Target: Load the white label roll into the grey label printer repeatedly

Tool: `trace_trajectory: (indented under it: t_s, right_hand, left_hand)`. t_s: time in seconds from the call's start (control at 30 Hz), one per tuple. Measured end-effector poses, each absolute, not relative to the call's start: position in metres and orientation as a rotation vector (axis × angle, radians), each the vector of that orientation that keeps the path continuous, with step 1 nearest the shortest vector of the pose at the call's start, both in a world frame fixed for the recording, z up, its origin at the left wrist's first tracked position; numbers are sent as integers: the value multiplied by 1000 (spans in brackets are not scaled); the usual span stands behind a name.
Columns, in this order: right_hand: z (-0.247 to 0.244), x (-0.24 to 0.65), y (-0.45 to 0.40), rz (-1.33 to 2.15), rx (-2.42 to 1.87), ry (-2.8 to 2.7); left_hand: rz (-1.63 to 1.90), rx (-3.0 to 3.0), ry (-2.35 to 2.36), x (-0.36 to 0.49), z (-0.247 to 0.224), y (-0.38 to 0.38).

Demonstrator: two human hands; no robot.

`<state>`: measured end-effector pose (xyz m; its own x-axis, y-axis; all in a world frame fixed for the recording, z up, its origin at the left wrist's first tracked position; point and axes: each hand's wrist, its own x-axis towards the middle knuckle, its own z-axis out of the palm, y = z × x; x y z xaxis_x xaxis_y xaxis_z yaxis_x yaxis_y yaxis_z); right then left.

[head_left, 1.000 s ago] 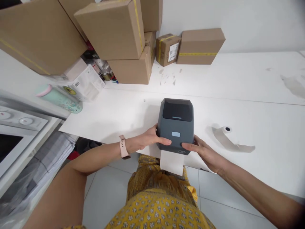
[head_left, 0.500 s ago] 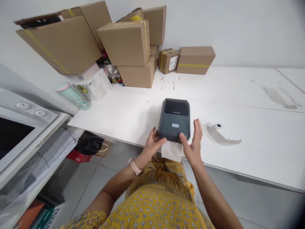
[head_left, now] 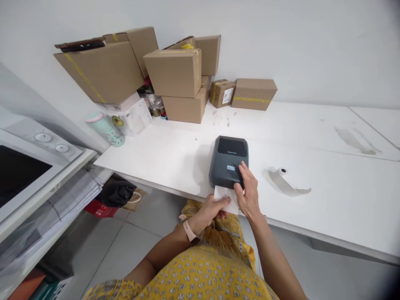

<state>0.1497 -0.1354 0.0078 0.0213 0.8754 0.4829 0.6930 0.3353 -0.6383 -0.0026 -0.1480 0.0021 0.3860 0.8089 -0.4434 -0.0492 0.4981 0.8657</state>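
A dark grey label printer [head_left: 226, 164] with a black top window and a light blue button stands near the table's front edge. White paper [head_left: 222, 192] comes out of its front and hangs over that edge. My left hand [head_left: 210, 211] pinches this paper between thumb and fingers just below the printer. On the printer's front right corner lies my right hand [head_left: 249, 193], its fingers on the top near the button and its thumb at the front; the fingers are apart. To the right, a small paper roll [head_left: 283, 171] rests with its loose strip [head_left: 289, 187] unrolled.
Cardboard boxes [head_left: 171, 73] are stacked at the back left, with two smaller boxes [head_left: 254, 93] along the wall. A mint tumbler [head_left: 106, 130] leans at the table's left end. Further left, a microwave [head_left: 34, 162] sits on a shelf. The white table [head_left: 312, 216] extends right.
My left hand has left the printer's front left corner and taken hold of the paper. The right hand has moved inward onto the printer's top. The view has tilted up slightly.
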Motion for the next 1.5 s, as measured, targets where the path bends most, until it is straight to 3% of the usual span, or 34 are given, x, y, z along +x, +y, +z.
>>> trace_trajectory:
  t_s: [0.2, 0.6, 0.9, 1.07, 1.33, 1.5]
  right_hand:
    - [6, 147, -134, 175, -1432, -1736]
    - [36, 144, -111, 29, -1652, -1772]
    - [17, 147, -121, 33, -1637, -1795]
    - [-1, 143, -142, 180, -1565, -1611]
    - [-12, 139, -159, 711, -1572, -1171]
    - [-14, 136, -158, 669, -1568, -1210]
  left_hand:
    - [615, 901, 1045, -3, 8, -151]
    - [670, 968, 1073, -32, -27, -159]
    - [1291, 1305, 1310, -41, 11, -123]
    - [1218, 1399, 1186, -21, 17, -120]
    - [1158, 1314, 1159, -16, 8, -128]
    - [1227, 1307, 1129, -11, 5, -128]
